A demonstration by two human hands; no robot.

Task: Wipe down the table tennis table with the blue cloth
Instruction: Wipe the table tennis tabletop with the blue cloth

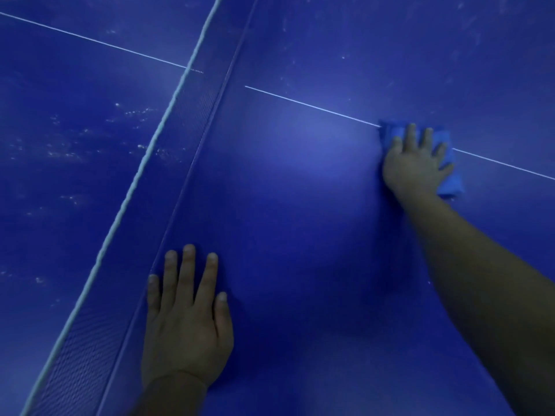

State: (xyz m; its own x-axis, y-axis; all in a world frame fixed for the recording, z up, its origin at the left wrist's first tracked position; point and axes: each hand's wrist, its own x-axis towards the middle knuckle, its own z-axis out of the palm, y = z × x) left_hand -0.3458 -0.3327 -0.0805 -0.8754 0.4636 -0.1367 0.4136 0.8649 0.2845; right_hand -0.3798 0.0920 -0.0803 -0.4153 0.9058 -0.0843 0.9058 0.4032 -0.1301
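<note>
Single view only, worn on the head, looking forward and steeply down onto the blue table (300, 235) from close above. Tilted, so that the net (168, 163) runs slantwise from bottom left to top centre, and the white line (312, 106) crosses from upper left down to the right edge. Near enough for the left hand (186, 319) to fill the lower middle; the right hand (416, 163) reaching farther out at right.
</note>
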